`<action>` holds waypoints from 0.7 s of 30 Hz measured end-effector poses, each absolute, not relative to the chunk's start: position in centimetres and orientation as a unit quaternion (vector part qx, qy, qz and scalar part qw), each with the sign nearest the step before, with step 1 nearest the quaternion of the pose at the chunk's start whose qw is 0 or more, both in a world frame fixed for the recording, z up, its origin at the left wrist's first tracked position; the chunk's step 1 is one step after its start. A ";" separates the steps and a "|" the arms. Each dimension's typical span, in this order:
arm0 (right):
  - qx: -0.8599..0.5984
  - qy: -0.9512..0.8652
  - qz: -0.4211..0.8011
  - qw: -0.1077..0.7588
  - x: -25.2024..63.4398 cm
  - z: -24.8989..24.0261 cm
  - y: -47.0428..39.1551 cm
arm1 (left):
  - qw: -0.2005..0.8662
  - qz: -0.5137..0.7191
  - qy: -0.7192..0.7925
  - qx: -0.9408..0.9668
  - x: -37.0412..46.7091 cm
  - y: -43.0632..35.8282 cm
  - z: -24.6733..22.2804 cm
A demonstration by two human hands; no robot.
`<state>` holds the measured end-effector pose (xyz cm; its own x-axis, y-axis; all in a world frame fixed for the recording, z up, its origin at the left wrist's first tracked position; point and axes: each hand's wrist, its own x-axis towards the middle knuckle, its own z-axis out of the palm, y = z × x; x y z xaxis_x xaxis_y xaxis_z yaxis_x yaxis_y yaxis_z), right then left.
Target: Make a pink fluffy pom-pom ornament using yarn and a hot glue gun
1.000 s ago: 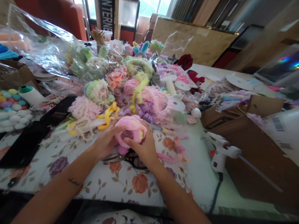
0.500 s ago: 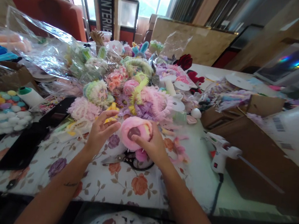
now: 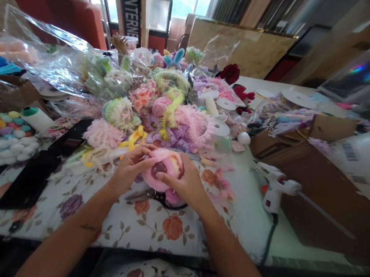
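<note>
A pink fluffy round piece [image 3: 150, 180] with a smooth brownish disc in its middle and a pale yellow patch is held up between my hands. My right hand [image 3: 189, 181] grips its right side, thumb laid over the front near the disc. On the left edge my left hand [image 3: 137, 166] has its thumb and fingers closed on the fluff. A small pink pompom [image 3: 172, 196] shows at its lower side. Just below, black-handled scissors [image 3: 147, 195] lie on the flowered cloth [image 3: 112, 232], their handles partly hidden.
A heap of ribbon, yarn and fluffy flowers [image 3: 189, 123] spreads behind my hands. To the right are a white glue gun [image 3: 273, 183] with its stick and a cardboard box [image 3: 318, 192]. On the left lie a black phone [image 3: 24, 183] and a bag of pompoms [image 3: 9, 142].
My left hand has moved right and closed on the left edge of the pink fluffy piece. The piece has shifted slightly left and down in my right hand.
</note>
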<state>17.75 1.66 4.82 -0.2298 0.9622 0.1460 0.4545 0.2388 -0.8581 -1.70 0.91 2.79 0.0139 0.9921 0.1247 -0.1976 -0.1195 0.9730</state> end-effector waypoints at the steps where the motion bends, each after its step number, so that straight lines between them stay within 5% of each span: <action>1: -0.504 -0.704 0.351 0.357 17.8 4.8 1.6 | 0.532 0.565 0.411 0.478 -1.8 1.0 2.8; 21: -0.474 -0.733 0.323 0.365 17.6 4.8 1.7 | 0.525 0.547 0.442 0.479 -2.1 1.2 3.5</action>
<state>17.61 1.68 4.77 -0.2834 0.9313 0.2289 0.4596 0.3414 -0.8199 -2.15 1.22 3.46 0.0093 0.9982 0.0595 -0.1512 -0.0575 0.9868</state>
